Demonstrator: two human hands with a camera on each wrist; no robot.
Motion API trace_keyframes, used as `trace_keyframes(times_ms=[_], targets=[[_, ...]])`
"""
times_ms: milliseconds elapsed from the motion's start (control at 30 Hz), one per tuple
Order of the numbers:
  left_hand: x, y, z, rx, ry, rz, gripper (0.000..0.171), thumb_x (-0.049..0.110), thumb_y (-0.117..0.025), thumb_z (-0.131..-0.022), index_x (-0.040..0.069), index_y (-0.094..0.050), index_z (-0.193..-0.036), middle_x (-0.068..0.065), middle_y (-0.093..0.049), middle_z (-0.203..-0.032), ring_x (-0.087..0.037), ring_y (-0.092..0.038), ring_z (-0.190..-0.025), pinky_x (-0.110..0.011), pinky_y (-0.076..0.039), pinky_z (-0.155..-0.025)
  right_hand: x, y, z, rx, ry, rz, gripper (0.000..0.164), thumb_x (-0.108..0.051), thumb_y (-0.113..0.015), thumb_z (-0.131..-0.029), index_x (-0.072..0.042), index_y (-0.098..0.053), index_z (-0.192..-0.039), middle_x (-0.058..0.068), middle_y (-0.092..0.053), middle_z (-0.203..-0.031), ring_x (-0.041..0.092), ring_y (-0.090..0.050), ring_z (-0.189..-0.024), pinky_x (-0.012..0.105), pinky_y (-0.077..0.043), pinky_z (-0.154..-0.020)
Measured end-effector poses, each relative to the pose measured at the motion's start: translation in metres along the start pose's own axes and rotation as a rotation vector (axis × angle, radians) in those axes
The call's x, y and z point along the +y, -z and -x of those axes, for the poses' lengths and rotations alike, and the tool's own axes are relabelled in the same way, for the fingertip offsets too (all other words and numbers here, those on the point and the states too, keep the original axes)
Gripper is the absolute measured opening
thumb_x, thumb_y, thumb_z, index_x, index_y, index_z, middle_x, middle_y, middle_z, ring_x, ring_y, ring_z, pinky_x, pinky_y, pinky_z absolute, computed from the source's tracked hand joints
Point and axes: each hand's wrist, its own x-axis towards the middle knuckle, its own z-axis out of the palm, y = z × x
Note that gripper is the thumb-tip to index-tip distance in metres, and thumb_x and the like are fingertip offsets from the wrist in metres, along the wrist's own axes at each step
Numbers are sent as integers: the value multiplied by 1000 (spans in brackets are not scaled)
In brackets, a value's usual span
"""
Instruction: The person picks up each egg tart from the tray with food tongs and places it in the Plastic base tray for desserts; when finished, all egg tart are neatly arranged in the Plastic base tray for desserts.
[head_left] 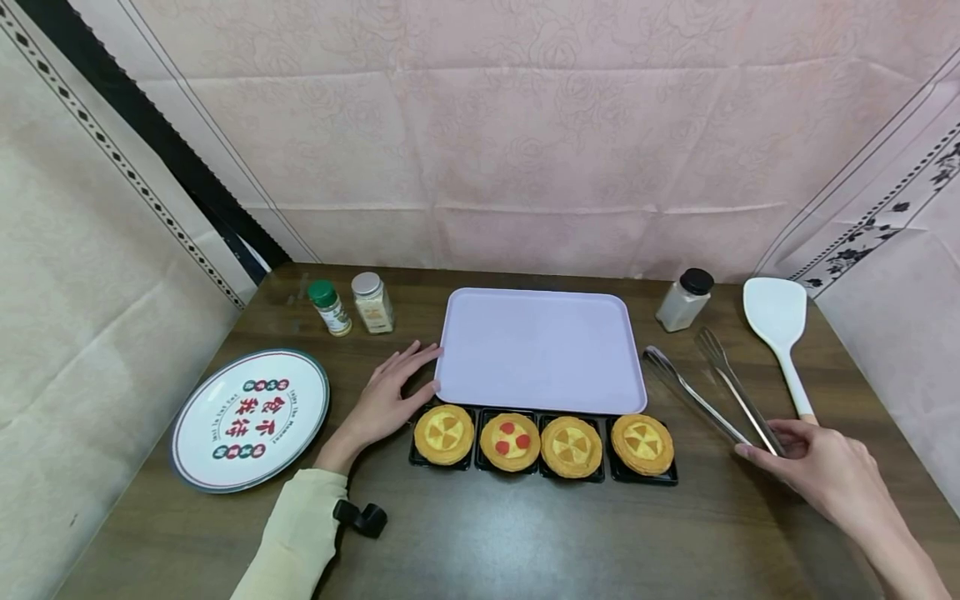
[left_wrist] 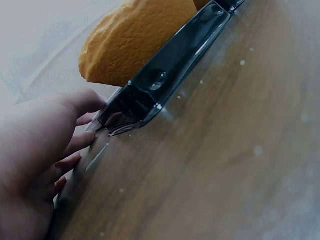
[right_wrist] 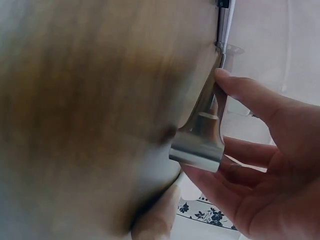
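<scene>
My left hand [head_left: 390, 396] lies at the left edge of a pale lilac tray [head_left: 536, 346], its fingers extended and fingertips at the rim. In the left wrist view, that hand [left_wrist: 45, 145] sits beside a black plastic holder [left_wrist: 165, 70] with a yellow tart [left_wrist: 135, 45] in it. At the right, my right hand [head_left: 832, 471] holds metal tongs [head_left: 738, 400] near their bent end, the arms spread and pointing away toward the back. The right wrist view shows the thumb of the hand [right_wrist: 270, 155] against one arm of the tongs [right_wrist: 200, 135].
Several round tarts [head_left: 510, 442] in black holders line the tray's front edge. A white plate [head_left: 202, 425] with red lettering lies left. Behind stand a green-capped jar [head_left: 330, 308], a grey-capped jar [head_left: 373, 304] and a black-capped jar [head_left: 684, 302]. A white spatula [head_left: 776, 317] lies far right.
</scene>
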Motion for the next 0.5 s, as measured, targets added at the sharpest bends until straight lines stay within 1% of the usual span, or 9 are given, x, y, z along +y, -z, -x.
trace_keyframes(times_ms=[200,333,400,433,467,500], targets=[[1,1,1,9,-12,6,53,35,-59,-99,19,-46,-148,-3,-42,-151,-27,-23,-145,-58,-11,-113,0,-1,-2,-41,-18,-7,69,-55,-76,-78,4,-66,-112,7,-73,-81,48,-63,-90,56,-38,-68],[2,6,1,-16,-6,25,54,34,-58,-100,17,-44,-149,-4,-41,-152,-29,-21,-145,-57,-9,-114,-1,-1,-4,-63,-21,-5,70,-55,-75,-80,4,-65,-114,11,-73,-85,50,-62,-94,57,-38,-70],[4,9,2,-35,14,49,55,35,-57,-100,18,-41,-150,-3,-38,-153,-28,-20,-146,-55,-9,-115,-2,-1,-6,-82,-15,-1,70,-55,-74,-81,6,-64,-115,14,-73,-88,51,-61,-95,58,-39,-70],[6,12,3,-42,30,62,56,36,-57,-100,18,-40,-151,-3,-37,-154,-28,-19,-146,-55,-10,-115,-3,0,-7,-96,-15,0,71,-55,-74,-81,7,-63,-115,16,-72,-89,52,-61,-94,59,-39,-70],[9,15,3,-46,44,72,57,36,-56,-100,19,-39,-152,-2,-35,-155,-28,-19,-146,-56,-12,-115,-5,1,-7,-112,-22,11,70,-56,-73,-81,6,-63,-111,15,-72,-88,51,-62,-90,57,-40,-67],[12,19,4,-49,61,78,57,37,-56,-101,19,-38,-152,-1,-33,-156,-28,-18,-146,-56,-15,-114,-9,5,-8,-131,-30,31,75,-59,-72,-81,7,-60,-114,19,-70,-89,52,-61,-89,59,-41,-64]])
